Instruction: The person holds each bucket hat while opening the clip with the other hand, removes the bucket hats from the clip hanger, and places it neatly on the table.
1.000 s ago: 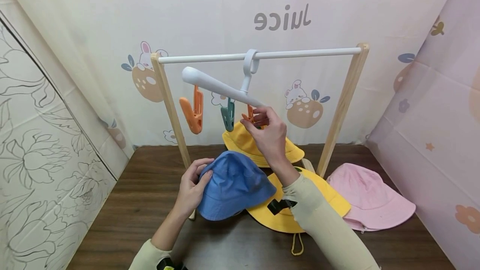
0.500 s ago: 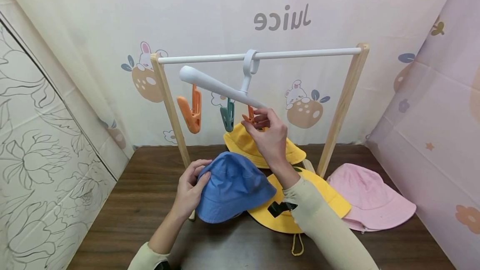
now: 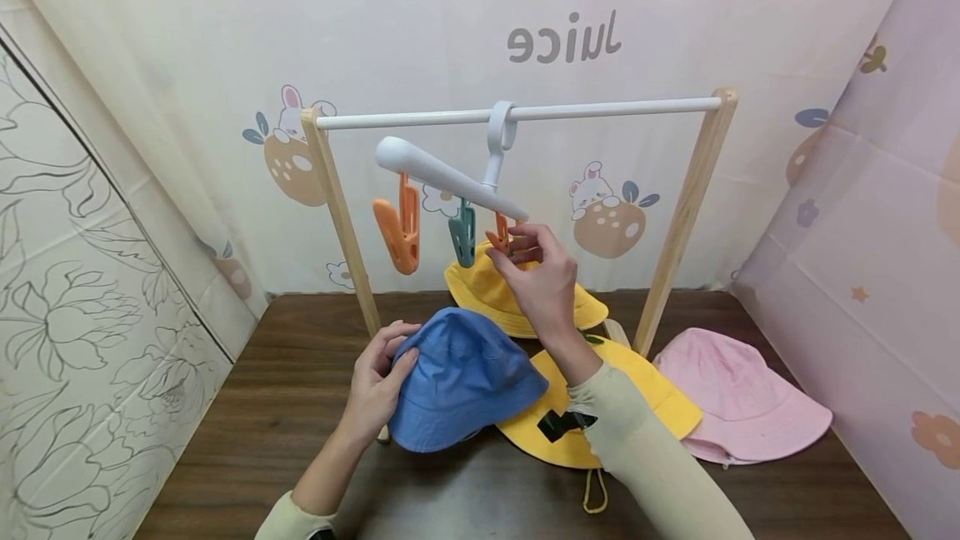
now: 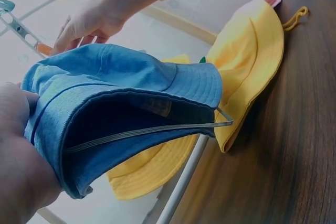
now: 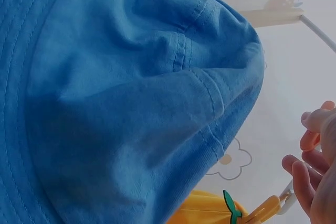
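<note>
My left hand [image 3: 378,382] grips the crown of a blue bucket hat [image 3: 465,382], thumb on the near side, and holds it tilted above the table. In the left wrist view, the hat's opening shows a pale elastic strap [image 4: 142,131]. My right hand [image 3: 542,273] is at the far end of a white hanger [image 3: 450,177], pinching an orange clip [image 3: 500,237] there; the fingers partly hide it. A larger orange clip [image 3: 401,232] and a teal clip [image 3: 463,236] hang nearer. The hat and the clips are apart.
The hanger hooks over the white rail [image 3: 615,109] of a wooden-legged rack [image 3: 682,223]. Two yellow hats [image 3: 637,373] and a pink hat [image 3: 731,390] lie on the dark wooden table [image 3: 247,440]. Printed curtains stand behind and at the sides.
The hanger's near end swings slightly left, then back right and a little lower, with its clips. The blue hat shifts slightly left and down. My right hand stays at the orange clip.
</note>
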`<state>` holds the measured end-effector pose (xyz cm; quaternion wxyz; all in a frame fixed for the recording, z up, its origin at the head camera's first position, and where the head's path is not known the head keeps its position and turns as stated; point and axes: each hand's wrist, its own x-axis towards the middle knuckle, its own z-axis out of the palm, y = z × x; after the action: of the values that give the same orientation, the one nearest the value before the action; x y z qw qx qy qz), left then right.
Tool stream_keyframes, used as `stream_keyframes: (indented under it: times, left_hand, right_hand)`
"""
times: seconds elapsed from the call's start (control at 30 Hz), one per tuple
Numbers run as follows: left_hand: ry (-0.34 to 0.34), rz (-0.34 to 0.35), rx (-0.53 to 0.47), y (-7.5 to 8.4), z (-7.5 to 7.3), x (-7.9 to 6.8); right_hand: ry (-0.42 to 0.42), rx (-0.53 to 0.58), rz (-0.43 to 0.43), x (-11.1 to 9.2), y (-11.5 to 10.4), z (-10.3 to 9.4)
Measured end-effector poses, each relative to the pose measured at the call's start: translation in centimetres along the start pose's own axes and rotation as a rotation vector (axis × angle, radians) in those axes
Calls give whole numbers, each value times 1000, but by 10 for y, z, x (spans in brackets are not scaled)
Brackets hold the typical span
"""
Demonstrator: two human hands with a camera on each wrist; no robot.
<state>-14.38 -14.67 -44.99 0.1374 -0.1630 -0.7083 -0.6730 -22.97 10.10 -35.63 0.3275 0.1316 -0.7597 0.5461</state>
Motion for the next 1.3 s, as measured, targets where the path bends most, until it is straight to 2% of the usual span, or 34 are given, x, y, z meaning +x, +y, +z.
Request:
stream_keyframes:
  times: [0.23, 0.53, 0.83, 1.3]
  left_hand:
    - [10, -56, 20, 6, -1, -3]
    - [12, -33, 25, 9, -4, -7]
    - [2, -61, 9, 11, -8, -11]
    - [-8, -19, -16, 11, -16, -19]
  right_hand:
    - [-2, -17, 3, -1, 3, -3]
    - [3, -13, -3, -5, 12, -9]
    - [2, -38, 8, -7, 17, -14]
    - [14, -92, 29, -6, 28, -24]
